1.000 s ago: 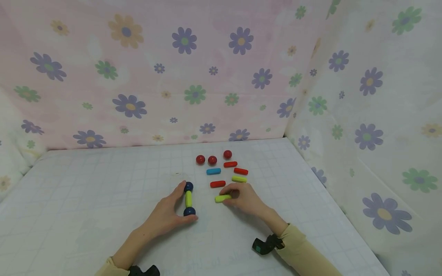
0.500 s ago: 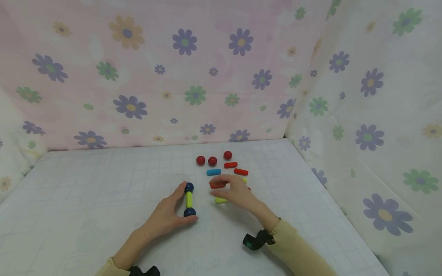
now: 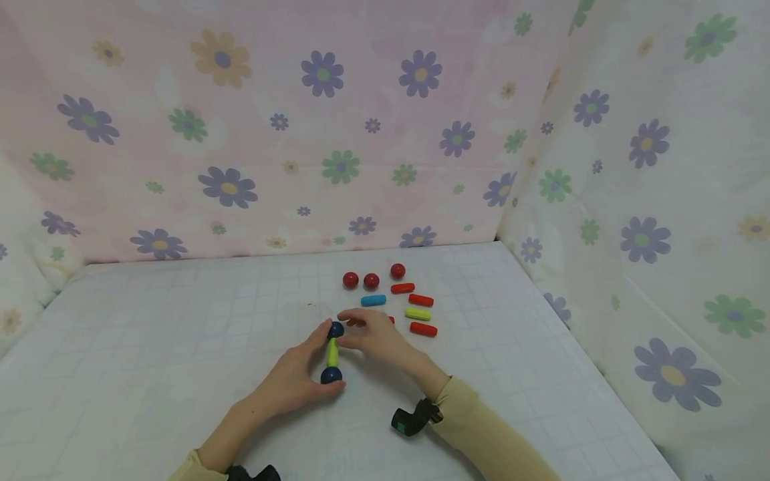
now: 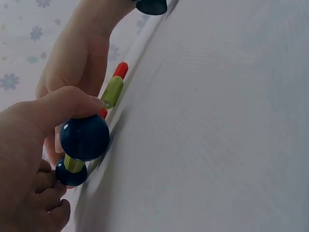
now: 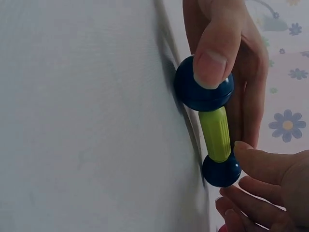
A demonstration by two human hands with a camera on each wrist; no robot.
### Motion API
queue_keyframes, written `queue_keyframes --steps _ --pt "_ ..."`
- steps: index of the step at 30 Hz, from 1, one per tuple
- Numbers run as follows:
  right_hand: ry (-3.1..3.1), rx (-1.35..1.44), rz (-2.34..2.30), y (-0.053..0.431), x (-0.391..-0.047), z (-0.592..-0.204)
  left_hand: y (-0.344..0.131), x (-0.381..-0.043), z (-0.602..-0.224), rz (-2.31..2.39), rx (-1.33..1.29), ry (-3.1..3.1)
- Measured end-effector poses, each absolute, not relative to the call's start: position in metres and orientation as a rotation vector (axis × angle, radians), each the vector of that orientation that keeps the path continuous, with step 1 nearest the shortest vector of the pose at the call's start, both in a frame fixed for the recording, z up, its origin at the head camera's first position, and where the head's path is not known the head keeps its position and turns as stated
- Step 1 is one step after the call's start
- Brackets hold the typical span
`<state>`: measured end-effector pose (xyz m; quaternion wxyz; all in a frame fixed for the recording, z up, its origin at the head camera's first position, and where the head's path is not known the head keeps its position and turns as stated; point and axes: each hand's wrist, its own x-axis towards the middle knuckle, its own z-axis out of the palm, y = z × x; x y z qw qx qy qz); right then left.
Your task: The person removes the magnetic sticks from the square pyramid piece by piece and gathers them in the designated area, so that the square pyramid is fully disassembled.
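Observation:
In the head view, my left hand [image 3: 290, 375] holds a dumbbell-shaped toy between thumb and forefinger, the thumb at the near end. A yellow-green rod [image 5: 216, 134] joins the near dark blue ball [image 4: 85, 137] to the far dark blue ball [image 5: 221, 170]. My right hand [image 3: 382, 343] is at the far end from the right, thumb and forefinger spread either side of that ball, fingertips right at it. Its other fingers lie loosely bent below the ball in the right wrist view. Past the near ball, the left wrist view shows a loose yellow-green rod [image 4: 113, 92].
Three red balls [image 3: 371, 280] lie at the back of the white table [image 3: 150, 347]. In front of them are a blue rod [image 3: 373, 300], several red rods [image 3: 424, 329] and a yellow-green rod [image 3: 418, 314]. Flowered cloth [image 3: 337, 214] walls off the back and sides.
My right hand has moved left from the loose rods to the dumbbell-shaped toy's far ball. That far end has shifted slightly right, leaving the toy a little slanted. My left hand keeps its hold.

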<state>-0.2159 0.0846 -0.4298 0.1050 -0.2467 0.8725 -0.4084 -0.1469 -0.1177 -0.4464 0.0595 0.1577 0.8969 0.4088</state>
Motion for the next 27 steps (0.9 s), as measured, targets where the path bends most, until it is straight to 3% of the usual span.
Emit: queue_keyframes --steps 16,27 --pt "2.572 -0.758 -1.161 0.090 -0.218 -0.433 -0.119 -0.147 -0.443 1.192 0.661 2.644" --pt "2.646 -0.758 -1.090 0.095 -0.218 -0.434 -0.129 -0.144 -0.442 1.172 0.607 2.613"
